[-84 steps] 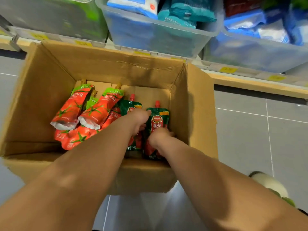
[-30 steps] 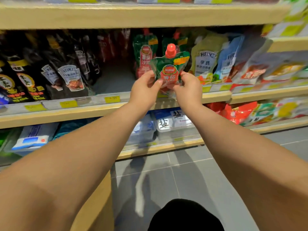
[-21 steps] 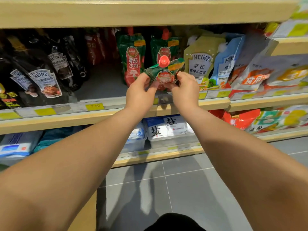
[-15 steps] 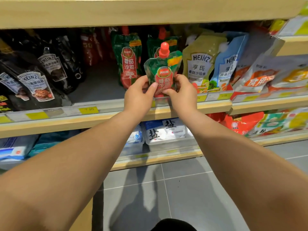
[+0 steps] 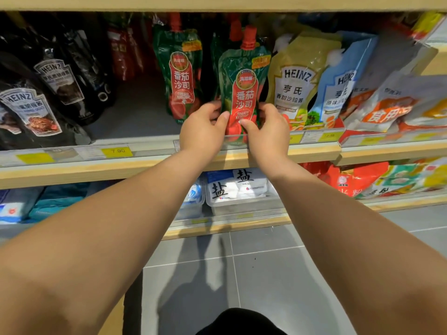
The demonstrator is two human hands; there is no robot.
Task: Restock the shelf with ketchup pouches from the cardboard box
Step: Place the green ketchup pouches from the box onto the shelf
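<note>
At the front edge of the wooden shelf (image 5: 150,163), a green-and-red tomato ketchup pouch (image 5: 243,85) stands upright, pinched low on its sides by both hands; left hand (image 5: 202,131) grips its left edge, right hand (image 5: 268,131) its right; another ketchup pouch (image 5: 180,71) stands just left, a Heinz salad dressing pouch (image 5: 294,78) just right.
</note>
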